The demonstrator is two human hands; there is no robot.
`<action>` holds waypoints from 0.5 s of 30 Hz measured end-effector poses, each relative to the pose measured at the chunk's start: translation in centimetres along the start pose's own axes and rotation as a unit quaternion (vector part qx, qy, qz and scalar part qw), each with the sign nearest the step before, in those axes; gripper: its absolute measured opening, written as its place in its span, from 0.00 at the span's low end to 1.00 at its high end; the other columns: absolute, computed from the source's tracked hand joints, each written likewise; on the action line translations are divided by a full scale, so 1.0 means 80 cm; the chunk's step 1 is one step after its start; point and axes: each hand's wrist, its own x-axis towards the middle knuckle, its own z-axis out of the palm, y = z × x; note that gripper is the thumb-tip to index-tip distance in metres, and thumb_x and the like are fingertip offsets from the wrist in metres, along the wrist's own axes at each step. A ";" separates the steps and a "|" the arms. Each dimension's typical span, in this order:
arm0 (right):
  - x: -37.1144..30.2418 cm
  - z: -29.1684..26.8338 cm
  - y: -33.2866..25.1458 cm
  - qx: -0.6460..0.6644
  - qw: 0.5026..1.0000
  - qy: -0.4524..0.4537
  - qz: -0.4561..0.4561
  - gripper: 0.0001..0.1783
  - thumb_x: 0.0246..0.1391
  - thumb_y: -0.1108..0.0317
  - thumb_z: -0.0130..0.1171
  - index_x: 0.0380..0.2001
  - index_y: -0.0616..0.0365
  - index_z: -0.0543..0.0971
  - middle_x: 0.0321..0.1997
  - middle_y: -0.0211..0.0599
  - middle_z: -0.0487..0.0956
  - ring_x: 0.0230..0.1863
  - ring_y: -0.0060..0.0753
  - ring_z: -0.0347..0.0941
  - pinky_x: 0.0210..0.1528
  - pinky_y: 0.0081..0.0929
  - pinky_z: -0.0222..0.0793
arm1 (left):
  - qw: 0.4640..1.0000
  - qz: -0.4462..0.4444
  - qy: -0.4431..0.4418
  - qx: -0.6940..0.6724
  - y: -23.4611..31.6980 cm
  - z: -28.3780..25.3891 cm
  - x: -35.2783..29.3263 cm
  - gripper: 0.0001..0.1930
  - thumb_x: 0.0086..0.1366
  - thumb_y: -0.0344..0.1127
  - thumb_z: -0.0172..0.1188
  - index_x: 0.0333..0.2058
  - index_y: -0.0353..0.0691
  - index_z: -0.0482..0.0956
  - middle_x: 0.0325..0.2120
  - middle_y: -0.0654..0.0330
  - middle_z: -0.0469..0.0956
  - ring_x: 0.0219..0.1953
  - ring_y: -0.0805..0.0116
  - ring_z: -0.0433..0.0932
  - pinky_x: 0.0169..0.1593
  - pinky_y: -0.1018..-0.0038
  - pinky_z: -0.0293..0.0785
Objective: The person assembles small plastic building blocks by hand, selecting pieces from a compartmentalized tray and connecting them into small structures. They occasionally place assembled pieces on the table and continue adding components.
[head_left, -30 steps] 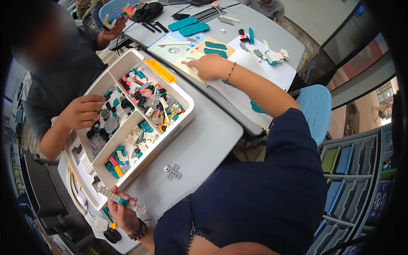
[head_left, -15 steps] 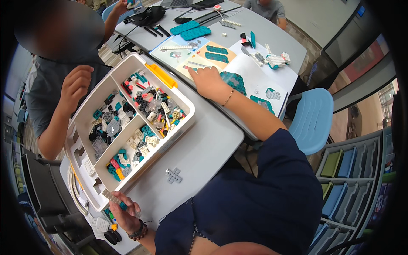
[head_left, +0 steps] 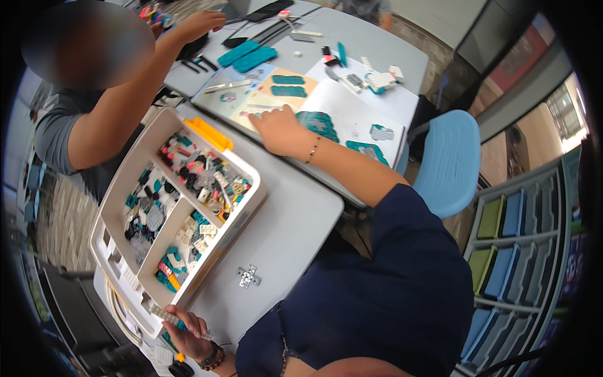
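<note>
My left hand [head_left: 185,334], at the box's near corner, is closed around a pale studded building-block plate [head_left: 164,314]. Some teal also shows between its fingers. My right hand [head_left: 281,130] rests on an open instruction booklet [head_left: 348,103] with teal brick pictures. Its index finger stretches along the left page and nothing shows in its grip. Between my arms, a small grey cross-shaped block piece [head_left: 249,276] lies on the table. Left of it stands a white divided box [head_left: 221,242] of mixed bricks in teal, white, black, grey and coral.
Teal brick slabs [head_left: 254,60] lie beyond the booklet, and a white-and-grey assembly [head_left: 380,80] sits past its far right edge. Across the box, a co-worker's arm [head_left: 116,129] reaches over the table. A blue chair [head_left: 447,162] stands at the right, near a rack of trays [head_left: 512,251].
The co-worker's near hand has swung from above the box to far across the table. My view has shifted, so the table sits further left. Both my hands keep about the same pose.
</note>
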 end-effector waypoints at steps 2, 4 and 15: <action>-0.001 0.004 0.002 0.007 1.000 0.016 0.000 0.23 0.44 0.68 0.48 0.48 0.60 0.68 0.34 0.39 0.75 0.37 0.37 0.73 0.41 0.40 0.57 | 1.000 -0.003 0.002 0.022 0.001 0.000 0.000 0.20 0.68 0.47 0.34 0.45 0.37 0.64 0.16 0.66 0.60 0.10 0.82 0.54 0.13 0.85 0.57; -0.004 0.001 0.002 0.008 1.000 0.013 -0.008 0.22 0.45 0.68 0.48 0.47 0.60 0.69 0.33 0.39 0.75 0.36 0.37 0.72 0.41 0.40 0.56 | 1.000 -0.010 -0.013 0.020 0.000 0.001 0.001 0.19 0.69 0.47 0.34 0.45 0.36 0.63 0.16 0.65 0.60 0.09 0.82 0.54 0.13 0.85 0.57; -0.002 0.005 0.003 0.021 1.000 0.013 0.016 0.28 0.42 0.70 0.47 0.53 0.53 0.66 0.37 0.41 0.75 0.39 0.40 0.72 0.42 0.42 0.59 | 0.999 0.003 -0.041 -0.009 0.001 0.003 0.001 0.19 0.68 0.46 0.34 0.45 0.35 0.63 0.18 0.64 0.61 0.11 0.80 0.55 0.14 0.83 0.58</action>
